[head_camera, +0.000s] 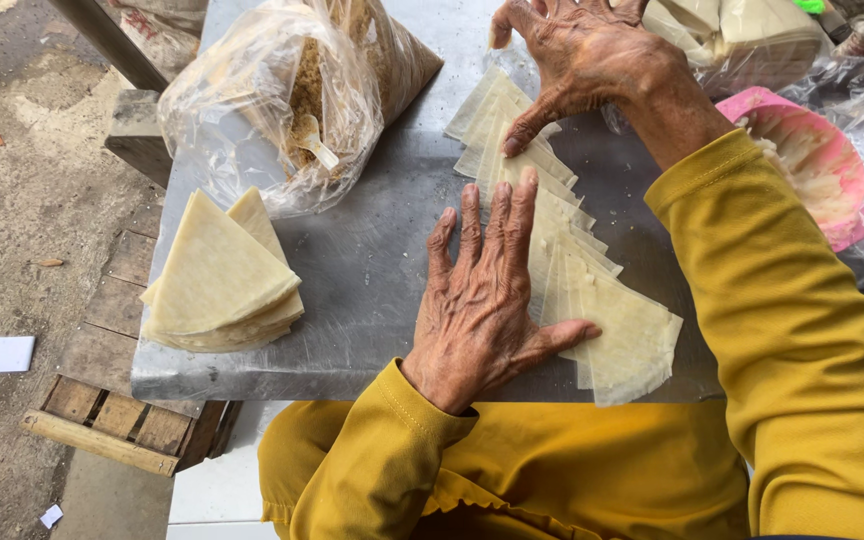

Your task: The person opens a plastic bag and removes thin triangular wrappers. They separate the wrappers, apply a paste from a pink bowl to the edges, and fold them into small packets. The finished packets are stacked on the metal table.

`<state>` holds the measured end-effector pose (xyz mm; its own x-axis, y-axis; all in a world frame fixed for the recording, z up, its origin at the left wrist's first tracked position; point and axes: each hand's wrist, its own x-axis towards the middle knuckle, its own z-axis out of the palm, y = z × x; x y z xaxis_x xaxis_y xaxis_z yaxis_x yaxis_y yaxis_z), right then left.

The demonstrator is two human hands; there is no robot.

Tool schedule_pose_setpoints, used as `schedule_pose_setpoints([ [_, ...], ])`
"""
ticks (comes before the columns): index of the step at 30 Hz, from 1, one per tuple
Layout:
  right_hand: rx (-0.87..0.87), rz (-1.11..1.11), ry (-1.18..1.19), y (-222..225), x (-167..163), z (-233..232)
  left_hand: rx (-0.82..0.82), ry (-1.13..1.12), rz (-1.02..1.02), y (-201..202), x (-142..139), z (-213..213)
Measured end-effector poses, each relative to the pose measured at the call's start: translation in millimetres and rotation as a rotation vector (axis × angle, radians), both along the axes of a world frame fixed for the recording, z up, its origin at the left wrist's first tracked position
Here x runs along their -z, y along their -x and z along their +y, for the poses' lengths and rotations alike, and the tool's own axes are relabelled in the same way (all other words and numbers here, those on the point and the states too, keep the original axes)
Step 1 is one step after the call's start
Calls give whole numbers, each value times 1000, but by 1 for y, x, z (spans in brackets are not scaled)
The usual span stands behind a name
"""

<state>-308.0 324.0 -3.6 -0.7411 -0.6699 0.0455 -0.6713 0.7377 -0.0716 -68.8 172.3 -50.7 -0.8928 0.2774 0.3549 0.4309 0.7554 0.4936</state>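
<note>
Your left hand (480,300) lies palm down on the grey metal worktop (372,270), wrist bent back toward you, fingers straight and close together, pointing away from your body. Its grip is flat and open, clamping nothing: the fingertips and thumb rest on the edge of the fanned row of thin pale pastry sheets (562,260), the thumb pressing on the nearest sheet.

Your right hand (592,60) reaches across from the right, yellow sleeve (792,320) angled over the row, knuckles raised and fingers spread. Its grip is open too, with the thumb tip pressing on the sheets at the far end of the row; the other fingertips run out of the frame.

The sheets overlap in a line running away from you, between both hands. A stack of folded triangles (222,275) sits well apart at the left, near a clear plastic bag of crumbly filling (292,90). A pink bowl (812,160) stands right of your forearm.
</note>
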Motion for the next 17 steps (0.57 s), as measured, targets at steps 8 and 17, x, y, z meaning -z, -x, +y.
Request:
schedule_pose_setpoints([
  [8, 172, 40, -123, 17, -3, -16, -20, 51, 25, -1, 2, 1],
  [17, 248, -21, -60, 23, -15, -27, -31, 87, 16, -1, 5, 2],
])
